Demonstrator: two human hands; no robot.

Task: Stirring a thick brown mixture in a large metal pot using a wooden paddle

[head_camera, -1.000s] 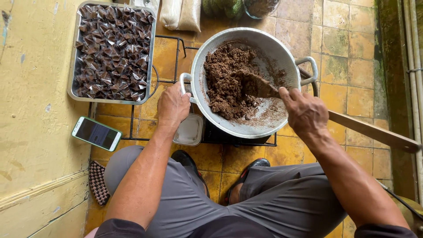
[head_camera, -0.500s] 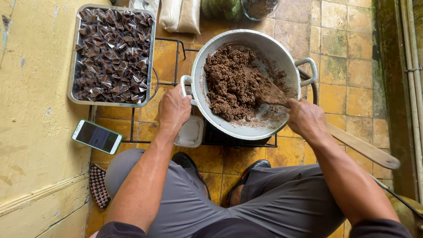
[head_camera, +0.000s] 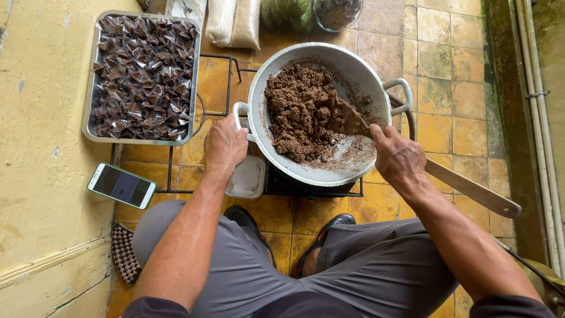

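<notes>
Brown crumbly mixture (head_camera: pixel 303 112) is being pushed by the wooden paddle (head_camera: pixel 435 176) gripped in the right hand (head_camera: pixel 397 156), while the left hand (head_camera: pixel 225 144) is clamping the pan handle (head_camera: pixel 238 112), steadying the metal pan (head_camera: pixel 353 65).

One pan (head_camera: pixel 353 65) holds one mound of brown mix (head_camera: pixel 300 112). The pan has two handles (head_camera: pixel 401 94). One wooden paddle (head_camera: pixel 465 185) sits in it. Two hands are in view: the left hand (head_camera: pixel 225 144) and the right hand (head_camera: pixel 399 158). One tray (head_camera: pixel 89 126) carries dozens of dark wrapped pieces (head_camera: pixel 144 76), too many to count exactly. One phone (head_camera: pixel 122 185) lies on the floor. One small clear tub (head_camera: pixel 247 178) sits by the pan. Two pale bags (head_camera: pixel 234 22) lie at the top, beside one glass jar (head_camera: pixel 337 13).
</notes>
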